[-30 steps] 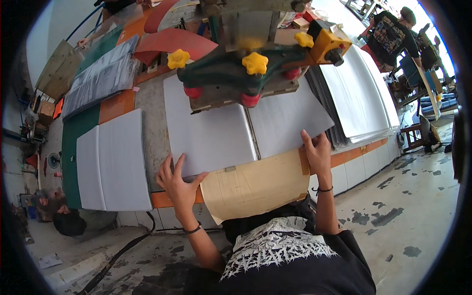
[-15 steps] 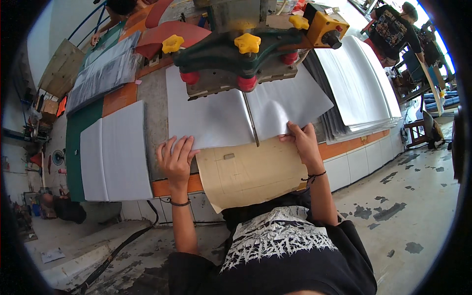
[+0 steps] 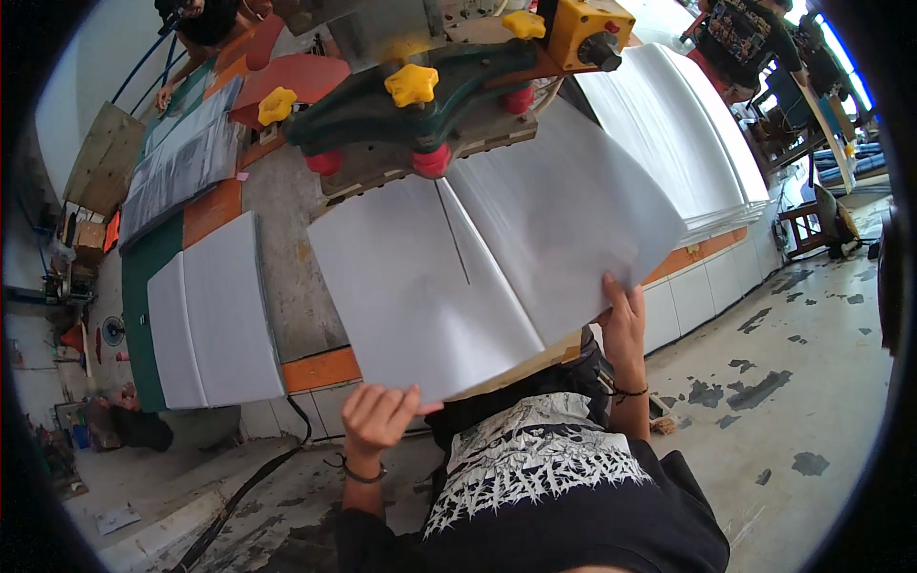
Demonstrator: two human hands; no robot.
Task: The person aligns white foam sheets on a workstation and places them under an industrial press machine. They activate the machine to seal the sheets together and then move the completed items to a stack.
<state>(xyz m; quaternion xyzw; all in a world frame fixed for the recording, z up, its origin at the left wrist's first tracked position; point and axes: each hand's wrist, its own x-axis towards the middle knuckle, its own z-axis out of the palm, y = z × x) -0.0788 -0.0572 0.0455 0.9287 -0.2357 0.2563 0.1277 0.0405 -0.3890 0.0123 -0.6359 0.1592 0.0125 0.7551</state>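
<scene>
A large glossy whitish sheet point(image 3: 411, 296), with a raised crease running down it, lies tilted under the green press head point(image 3: 401, 110). My left hand point(image 3: 377, 418) pinches its near left corner, fingers curled and thumb along the edge. At the right near edge, my right hand point(image 3: 625, 320) grips the sheet between thumb and fingers. A thin dark rod-like strip point(image 3: 454, 234) runs from beneath the press toward me over the sheet. Under the sheet, only the near edge of the tan marked paper point(image 3: 516, 373) shows.
A stack of glossy sheets point(image 3: 669, 134) stands to the right. A creased white pile point(image 3: 224, 315) lies left, beyond it a plastic-covered pile point(image 3: 181, 158). The press carries yellow knobs point(image 3: 412, 86) and a yellow control box point(image 3: 587, 36). Other people are at the far left and far right.
Both hands have drawn the sheet toward me and turned it, so it now covers most of the tan paper. My left hand has curled around the corner. The view has shifted slightly.
</scene>
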